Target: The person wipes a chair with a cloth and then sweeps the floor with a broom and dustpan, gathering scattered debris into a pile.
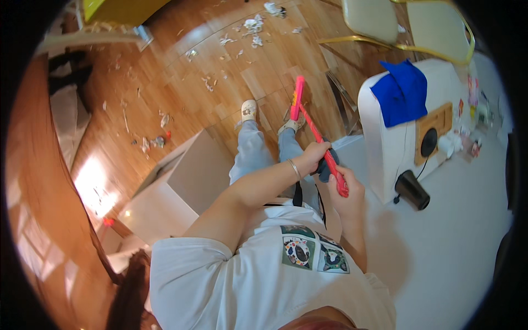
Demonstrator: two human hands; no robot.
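A broom slants across the middle of the view, with a bright pink head point(297, 99) low over or on the wooden floor, near my feet. Its red handle point(313, 125) runs back toward my waist. My left hand point(315, 155), with a bangle at the wrist, is closed round the handle's middle. Close to the handle's end, my right hand point(347, 187) grips it too. A dark rounded object point(323, 173) shows behind the handle between the hands; I cannot make out what it is. My light shoe point(249, 110) stands left of the broom head.
Crumpled white litter point(253, 24) lies scattered on the wooden floor point(220, 104). A white cabinet point(181, 181) stands at my left. On the right, a white table point(440, 264) carries a blue cloth point(404, 91), a wooden tray point(441, 122) and a black cup point(412, 191). Gold-framed chairs point(374, 19) stand beyond.
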